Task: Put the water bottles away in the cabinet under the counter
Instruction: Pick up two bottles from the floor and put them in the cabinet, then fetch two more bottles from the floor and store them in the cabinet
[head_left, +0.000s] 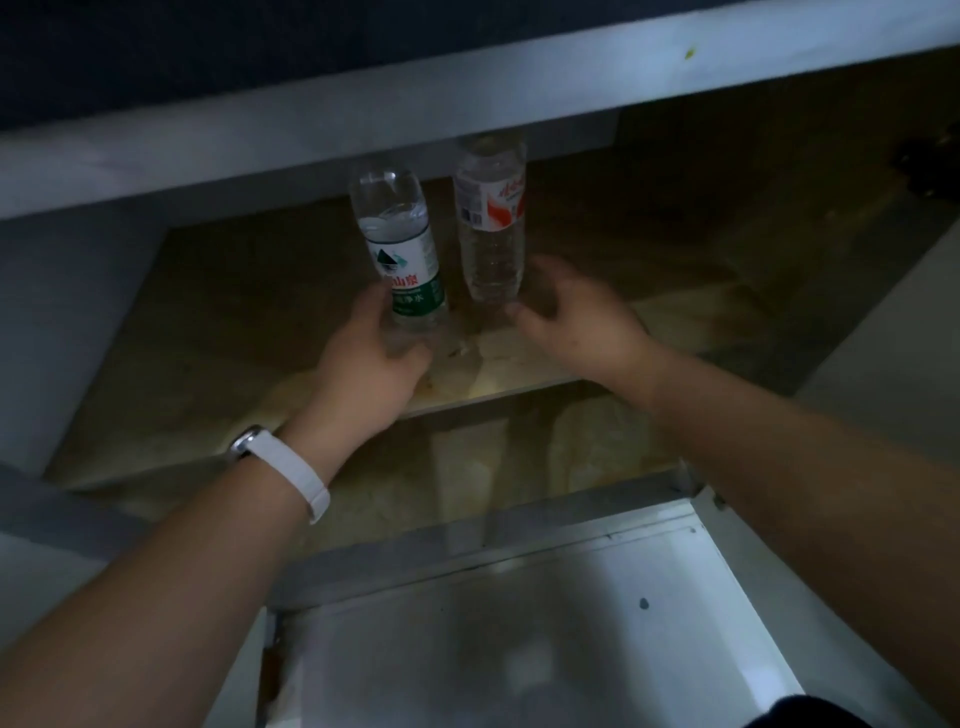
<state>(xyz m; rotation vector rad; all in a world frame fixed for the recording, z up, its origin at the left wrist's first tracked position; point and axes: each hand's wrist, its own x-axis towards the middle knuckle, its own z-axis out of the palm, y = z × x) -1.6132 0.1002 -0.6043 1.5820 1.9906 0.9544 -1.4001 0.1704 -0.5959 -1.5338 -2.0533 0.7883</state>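
Thin clear-plastic, part-full so prob light & squashy: my left hand (374, 353) wraps the green-label bottle (400, 244) low on the cabinet shelf (218, 322), right hand (576, 317) splayed, empty beside the red-label bottle (493, 218).

Clear glossy plastic bottles (400, 244)

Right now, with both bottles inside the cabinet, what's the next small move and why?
Probably open the left hand and draw it back. Its fingers wrap the base of the clear plastic bottle with the green-and-white label, which looks upright on the stained shelf beside the clear bottle with the red-and-white label. The right hand is already open, beside it.
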